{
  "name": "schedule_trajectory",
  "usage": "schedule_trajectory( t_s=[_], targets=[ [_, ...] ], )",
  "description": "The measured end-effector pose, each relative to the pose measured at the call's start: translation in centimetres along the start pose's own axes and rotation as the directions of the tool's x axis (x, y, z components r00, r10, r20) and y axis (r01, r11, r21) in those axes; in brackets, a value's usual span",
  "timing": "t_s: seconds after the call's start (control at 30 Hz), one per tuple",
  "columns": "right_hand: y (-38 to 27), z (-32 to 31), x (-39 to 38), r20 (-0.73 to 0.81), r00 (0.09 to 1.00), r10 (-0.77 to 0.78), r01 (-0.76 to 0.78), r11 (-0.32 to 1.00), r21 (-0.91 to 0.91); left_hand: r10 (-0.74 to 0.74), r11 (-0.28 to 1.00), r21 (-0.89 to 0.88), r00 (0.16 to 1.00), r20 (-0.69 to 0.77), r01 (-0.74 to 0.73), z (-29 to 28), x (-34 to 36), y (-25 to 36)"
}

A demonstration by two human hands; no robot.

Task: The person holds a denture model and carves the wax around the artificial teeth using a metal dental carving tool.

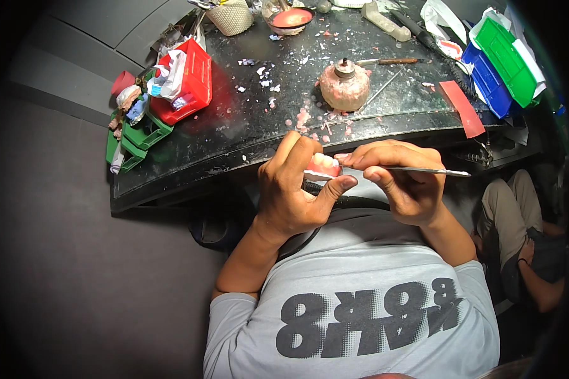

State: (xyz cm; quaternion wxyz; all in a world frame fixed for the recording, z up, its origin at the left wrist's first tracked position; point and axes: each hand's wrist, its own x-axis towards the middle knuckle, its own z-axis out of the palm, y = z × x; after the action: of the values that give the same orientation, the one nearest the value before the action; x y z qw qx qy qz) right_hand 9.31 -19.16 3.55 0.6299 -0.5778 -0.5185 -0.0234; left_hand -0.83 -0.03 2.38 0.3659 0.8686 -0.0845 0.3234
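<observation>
In my left hand (291, 189), close to the bench's front edge, is a denture (323, 165) with white teeth set in pink wax. The fingers curl behind it and the thumb lies along its near side. My right hand (414, 183) pinches a slim metal carving tool (446, 171) like a pen, its shaft sticking out to the right. The tool's tip meets the right end of the denture, though the exact contact is hidden by the fingers. Just beyond my hands stands a round glass spirit lamp (344, 88), smeared with pink wax and capped with metal.
Wax crumbs litter the dark bench (234, 136). Behind the lamp lies a wooden-handled wax knife (398, 61); a pink wax sheet (463, 108) overhangs the front edge. Red (200, 82) and green bins (148, 132) stand left, blue (487, 85) and green bins (506, 60) right. Another person (515, 215) sits at right.
</observation>
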Motion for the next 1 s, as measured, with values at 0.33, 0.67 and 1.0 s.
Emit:
schedule_trajectory(
  t_s=[0.33, 0.67, 1.0],
  targets=[
    [-0.4, -0.1, -0.2, 0.002, 1.000, 0.007, -0.007, 0.994, 0.109, -0.290, 0.754, -0.470, 0.875, 0.389, 0.459, -0.7, -0.3, 0.2],
    [-0.7, -0.3, -0.1, 0.082, 0.995, -0.056, 0.052, 0.997, 0.053, -0.243, 0.515, -0.569, 0.745, 0.621, 0.641, -1.3, 0.0, 0.3],
    [-0.8, -0.1, -0.3, 0.027, 0.999, -0.043, 0.043, 0.999, -0.014, -0.272, 0.572, -0.589, 0.810, 0.520, 0.571, -0.6, -0.2, 0.3]
  ],
)
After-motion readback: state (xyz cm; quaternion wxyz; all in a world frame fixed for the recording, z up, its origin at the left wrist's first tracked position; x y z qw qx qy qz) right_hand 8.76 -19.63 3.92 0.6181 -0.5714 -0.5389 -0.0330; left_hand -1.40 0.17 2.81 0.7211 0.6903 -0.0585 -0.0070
